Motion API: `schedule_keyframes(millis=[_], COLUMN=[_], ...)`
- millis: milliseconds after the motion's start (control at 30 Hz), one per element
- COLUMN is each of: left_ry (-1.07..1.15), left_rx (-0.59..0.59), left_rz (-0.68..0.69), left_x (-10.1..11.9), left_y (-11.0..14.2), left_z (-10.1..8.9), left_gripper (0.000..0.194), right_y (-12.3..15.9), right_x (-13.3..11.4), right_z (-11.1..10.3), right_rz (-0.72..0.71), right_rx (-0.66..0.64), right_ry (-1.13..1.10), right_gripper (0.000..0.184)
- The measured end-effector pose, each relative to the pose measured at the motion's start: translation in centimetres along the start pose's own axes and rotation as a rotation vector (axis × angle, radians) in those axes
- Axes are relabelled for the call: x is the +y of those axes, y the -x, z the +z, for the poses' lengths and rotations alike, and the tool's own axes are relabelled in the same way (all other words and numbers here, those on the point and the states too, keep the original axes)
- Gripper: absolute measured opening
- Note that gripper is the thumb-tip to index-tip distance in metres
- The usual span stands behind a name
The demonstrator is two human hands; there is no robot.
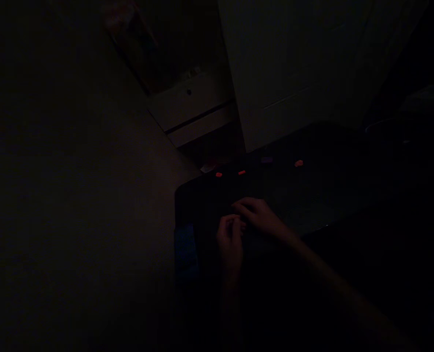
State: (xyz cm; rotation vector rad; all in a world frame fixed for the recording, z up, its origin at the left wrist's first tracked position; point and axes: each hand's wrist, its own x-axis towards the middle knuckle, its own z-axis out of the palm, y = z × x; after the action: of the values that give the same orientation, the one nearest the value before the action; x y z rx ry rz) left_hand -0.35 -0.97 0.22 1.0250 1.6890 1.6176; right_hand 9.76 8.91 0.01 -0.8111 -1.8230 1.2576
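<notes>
The picture is very dark. My left hand (pixel 231 239) is over the dark table (pixel 205 200), its fingers curled in towards the thumb. Close against it on the right is my right hand (pixel 260 215), reaching in with fingers drawn together and bent down. Their fingertips nearly meet, and whatever lies between them is too dark to make out. Beyond the hands are a small red-orange piece (pixel 218 174), a thin red-orange piece (pixel 241 172), a purple block (pixel 266 160) and a larger orange-red piece (pixel 299 163).
On the table's left edge lies a flat blue rectangular thing (pixel 186 250). Behind the table stand a pale drawer unit (pixel 198 100) and a door-like panel (pixel 283 68). A pale floor (pixel 121 195) stretches off to the left. The right side is nearly black.
</notes>
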Motion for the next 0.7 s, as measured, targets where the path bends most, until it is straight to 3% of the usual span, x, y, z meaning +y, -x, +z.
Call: schedule_keyframes(millis=[700], left_ry=[0.030], left_rx=[-0.015], left_rz=[0.012], left_x=[0.10], left_y=[0.14], left_z=[0.18], left_gripper=[0.016], right_y=[0.05], right_x=[0.14], right_z=[-0.06], right_rz=[0.014], right_rx=[-0.008], right_ry=[0.006], right_gripper=[0.022])
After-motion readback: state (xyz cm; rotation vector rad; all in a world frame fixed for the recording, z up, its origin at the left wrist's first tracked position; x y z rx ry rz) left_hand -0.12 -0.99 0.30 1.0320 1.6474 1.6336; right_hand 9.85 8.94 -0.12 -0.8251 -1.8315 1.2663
